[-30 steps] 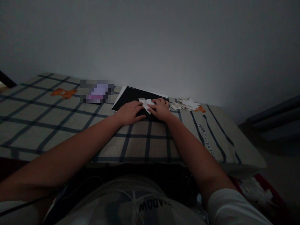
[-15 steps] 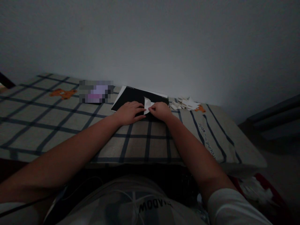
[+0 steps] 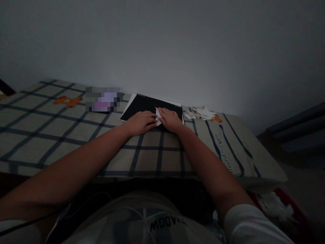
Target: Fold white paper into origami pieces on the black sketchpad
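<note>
A small white folded paper [image 3: 158,118] lies on a black notebook [image 3: 148,102] at the far side of the checked surface. My left hand [image 3: 140,122] rests flat on the notebook, its fingertips against the paper's left edge. My right hand [image 3: 170,120] lies flat over the paper's right part, fingers stretched and pressing it down. Most of the paper is hidden under the two hands.
The checked cloth [image 3: 63,128] with dark lines and orange bear prints covers the surface against a grey wall. A heap of small white paper pieces [image 3: 200,112] lies right of the notebook. A blurred purple object [image 3: 104,99] sits to its left.
The paper's flap, which my right hand lifted half a second ago, is now folded down flat. My right hand has moved left over it and spread out.
</note>
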`<action>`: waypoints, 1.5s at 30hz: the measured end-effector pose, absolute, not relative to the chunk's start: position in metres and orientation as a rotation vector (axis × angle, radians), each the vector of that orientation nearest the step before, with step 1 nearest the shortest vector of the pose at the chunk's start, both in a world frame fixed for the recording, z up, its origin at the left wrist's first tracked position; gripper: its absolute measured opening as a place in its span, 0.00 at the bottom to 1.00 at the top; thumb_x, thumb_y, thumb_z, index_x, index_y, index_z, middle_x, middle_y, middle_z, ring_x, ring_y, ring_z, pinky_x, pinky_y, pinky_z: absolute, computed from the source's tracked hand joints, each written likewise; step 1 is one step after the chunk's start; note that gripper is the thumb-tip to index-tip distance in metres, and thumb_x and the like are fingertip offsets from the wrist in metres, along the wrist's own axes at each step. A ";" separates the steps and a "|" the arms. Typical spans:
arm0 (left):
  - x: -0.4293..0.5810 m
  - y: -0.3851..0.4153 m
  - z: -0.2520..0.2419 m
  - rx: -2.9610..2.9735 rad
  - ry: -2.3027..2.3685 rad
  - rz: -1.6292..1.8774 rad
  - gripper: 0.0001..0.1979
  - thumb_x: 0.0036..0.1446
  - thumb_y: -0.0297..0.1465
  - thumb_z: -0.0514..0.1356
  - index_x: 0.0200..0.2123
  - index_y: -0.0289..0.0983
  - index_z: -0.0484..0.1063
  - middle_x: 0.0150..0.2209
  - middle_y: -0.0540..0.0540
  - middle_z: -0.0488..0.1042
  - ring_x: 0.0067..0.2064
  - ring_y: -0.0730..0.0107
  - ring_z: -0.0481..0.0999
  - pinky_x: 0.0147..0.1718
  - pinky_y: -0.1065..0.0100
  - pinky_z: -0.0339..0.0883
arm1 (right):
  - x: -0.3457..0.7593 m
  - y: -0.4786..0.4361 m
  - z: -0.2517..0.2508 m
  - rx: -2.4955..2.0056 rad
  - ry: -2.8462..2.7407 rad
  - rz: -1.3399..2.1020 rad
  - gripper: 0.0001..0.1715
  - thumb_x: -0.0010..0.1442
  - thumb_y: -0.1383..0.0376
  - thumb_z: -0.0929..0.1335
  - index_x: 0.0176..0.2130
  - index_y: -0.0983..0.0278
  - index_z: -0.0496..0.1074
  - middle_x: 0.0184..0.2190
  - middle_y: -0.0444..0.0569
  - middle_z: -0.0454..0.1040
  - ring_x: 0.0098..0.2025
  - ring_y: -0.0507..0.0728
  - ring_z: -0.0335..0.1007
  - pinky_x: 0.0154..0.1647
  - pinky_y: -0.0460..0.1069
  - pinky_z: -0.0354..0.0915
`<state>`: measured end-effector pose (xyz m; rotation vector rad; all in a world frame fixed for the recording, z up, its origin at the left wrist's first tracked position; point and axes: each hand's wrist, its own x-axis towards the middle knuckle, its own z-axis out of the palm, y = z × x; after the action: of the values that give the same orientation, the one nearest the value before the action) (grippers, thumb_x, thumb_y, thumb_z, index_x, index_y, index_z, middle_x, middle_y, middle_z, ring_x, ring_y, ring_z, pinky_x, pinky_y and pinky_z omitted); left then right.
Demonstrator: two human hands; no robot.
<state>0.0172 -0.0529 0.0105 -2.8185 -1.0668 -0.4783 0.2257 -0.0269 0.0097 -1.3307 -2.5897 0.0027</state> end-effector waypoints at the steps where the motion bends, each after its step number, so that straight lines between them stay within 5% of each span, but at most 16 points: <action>1: 0.017 -0.053 0.011 -2.829 -1.074 -0.471 0.19 0.68 0.39 0.50 0.49 0.37 0.77 0.55 0.41 0.75 0.58 0.59 0.71 0.56 0.57 0.64 | 0.225 -0.027 0.008 -1.352 -2.600 0.013 0.31 0.71 0.59 0.56 0.69 0.64 0.54 0.70 0.54 0.54 0.71 0.61 0.48 0.67 0.62 0.50; 17: 0.018 -0.053 0.012 -2.851 -1.089 -0.427 0.20 0.70 0.39 0.47 0.48 0.39 0.76 0.57 0.43 0.74 0.59 0.62 0.71 0.56 0.59 0.63 | 0.223 -0.029 0.009 -1.479 -2.604 0.047 0.31 0.72 0.55 0.54 0.68 0.63 0.57 0.71 0.53 0.51 0.73 0.65 0.42 0.68 0.67 0.47; 23: 0.017 -0.052 0.013 -2.874 -1.080 -0.456 0.19 0.70 0.38 0.47 0.49 0.38 0.75 0.55 0.43 0.76 0.57 0.62 0.73 0.55 0.60 0.64 | 0.225 -0.027 0.014 -1.436 -2.534 -0.020 0.32 0.70 0.52 0.58 0.63 0.68 0.66 0.65 0.59 0.64 0.67 0.66 0.55 0.65 0.61 0.53; 30: 0.011 -0.053 0.019 -2.892 -1.045 -0.565 0.17 0.68 0.37 0.50 0.42 0.38 0.78 0.47 0.43 0.79 0.50 0.63 0.76 0.51 0.62 0.66 | 0.239 -0.017 0.013 -1.313 -2.414 0.131 0.36 0.65 0.64 0.59 0.70 0.65 0.52 0.68 0.53 0.59 0.67 0.61 0.55 0.64 0.58 0.56; 33: 0.009 -0.054 0.023 -2.868 -1.060 -0.567 0.16 0.66 0.38 0.52 0.38 0.39 0.78 0.42 0.44 0.80 0.46 0.63 0.77 0.47 0.62 0.67 | 0.240 -0.015 0.012 -1.195 -2.495 0.178 0.39 0.59 0.70 0.60 0.68 0.62 0.57 0.70 0.49 0.55 0.69 0.60 0.50 0.66 0.60 0.52; 39: 0.010 -0.054 0.024 -2.802 -1.114 -0.546 0.13 0.60 0.39 0.58 0.42 0.41 0.78 0.43 0.45 0.80 0.48 0.61 0.76 0.46 0.62 0.66 | 0.237 -0.019 0.014 -1.110 -2.511 0.193 0.28 0.57 0.70 0.62 0.55 0.62 0.73 0.63 0.52 0.67 0.65 0.62 0.56 0.64 0.62 0.50; 45: 0.004 -0.049 0.023 -2.650 -1.257 -0.527 0.15 0.62 0.39 0.55 0.42 0.43 0.80 0.43 0.45 0.81 0.50 0.56 0.75 0.47 0.56 0.64 | 0.245 -0.022 0.020 -1.205 -2.436 0.239 0.16 0.59 0.63 0.66 0.46 0.62 0.75 0.51 0.52 0.74 0.56 0.62 0.63 0.58 0.59 0.55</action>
<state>0.0044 -0.0490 0.0230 -2.6496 -1.2574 -0.5270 0.2449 -0.0221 0.0199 -1.2047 -2.4359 0.2393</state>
